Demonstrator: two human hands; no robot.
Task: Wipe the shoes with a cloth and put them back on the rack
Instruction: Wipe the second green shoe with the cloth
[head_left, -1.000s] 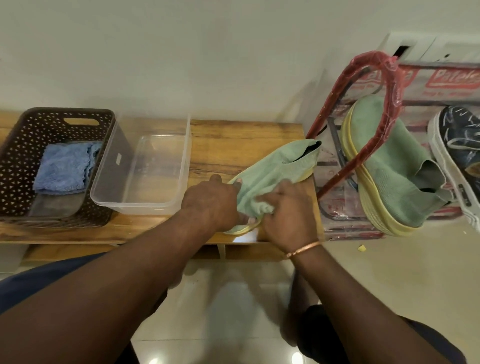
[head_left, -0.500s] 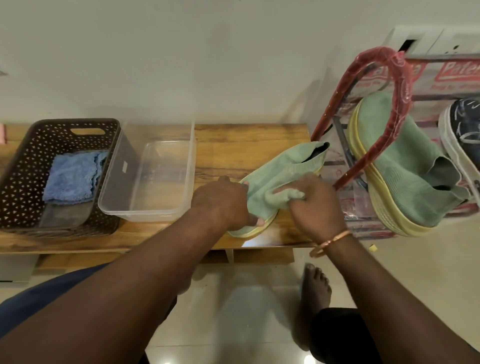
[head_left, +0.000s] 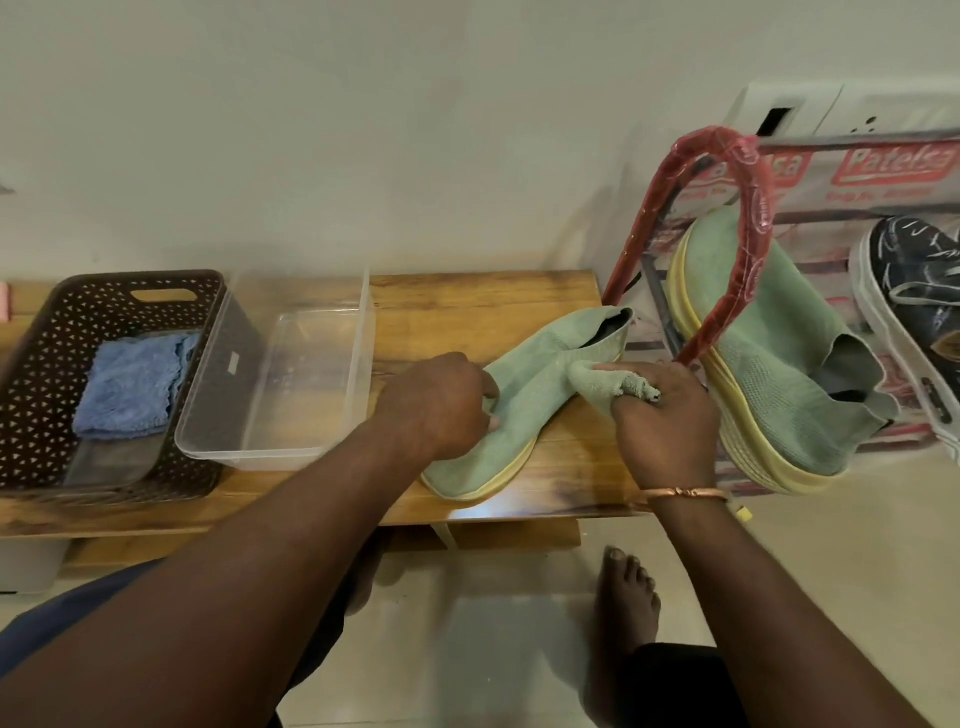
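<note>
Pins the green shoe (head_left: 540, 374) to the counter (head_left: 467, 301) in the middle of the frame with the left grip (head_left: 436, 405), fingers curled down over the toe half of the upper; bunches the green cloth (head_left: 605, 387) in the right grip (head_left: 665, 421), fingers closed round it, and presses it against the ankle end of that shoe, centre right; reads as wiping under way on this shoe; cannot tell from the fabric which patches are already clean.

Lies on its side, yellow sole toward the lower edge of the frame, opening toward the upper right; not yet back in its place.

At right, leaning on the rack (head_left: 748, 218) behind the red tube: the second green shoe (head_left: 779, 374), sole toward the counter; just beside it, at the far right edge, a dark shoe (head_left: 914, 291) with pale scribbles; cannot tell whether either has had its wipe.

Left to do, by this reckoning: the rest of the upper and probably the sole rim of the shoe in hand; lifting it across to the rack next to its twin; then possibly the same round for the other shoes.

At left, well apart from both grips: a clear tub (head_left: 363, 364) and, touching it, a dark basket (head_left: 47, 364) with a blue cloth (head_left: 130, 384) inside; no part in the work at present.
</note>
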